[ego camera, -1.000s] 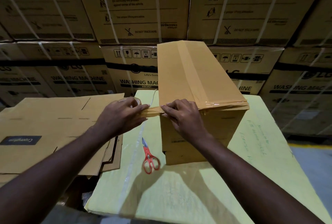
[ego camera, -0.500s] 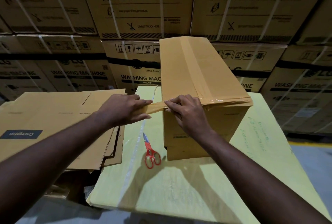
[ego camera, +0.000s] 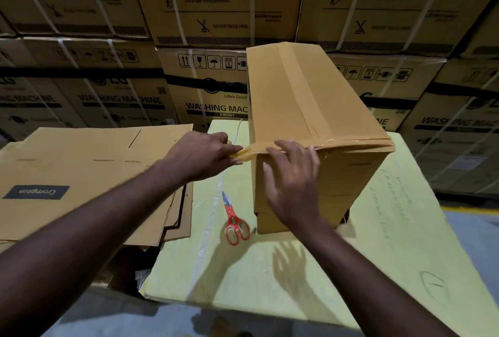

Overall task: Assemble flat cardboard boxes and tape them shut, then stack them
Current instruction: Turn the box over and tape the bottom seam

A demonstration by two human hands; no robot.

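Note:
An assembled brown cardboard box (ego camera: 305,101) stands on the yellow-green table (ego camera: 297,282), its top seam covered by brown tape. A strip of tape (ego camera: 244,151) runs off the box's near left corner. My left hand (ego camera: 199,155) grips the tape roll, mostly hidden under its fingers, and holds the strip taut. My right hand (ego camera: 293,182) lies with spread fingers on the box's near face, its fingertips pressing the tape at the top edge.
Red-handled scissors (ego camera: 234,219) lie on the table left of the box. A pile of flat cardboard blanks (ego camera: 89,174) lies to the left. Strapped washing-machine cartons (ego camera: 216,26) form a wall behind. Grey floor (ego camera: 475,242) shows at the right.
My right hand has gone from pinching the tape at the box corner to lying flat on the near face. My left hand has drawn closer to the box.

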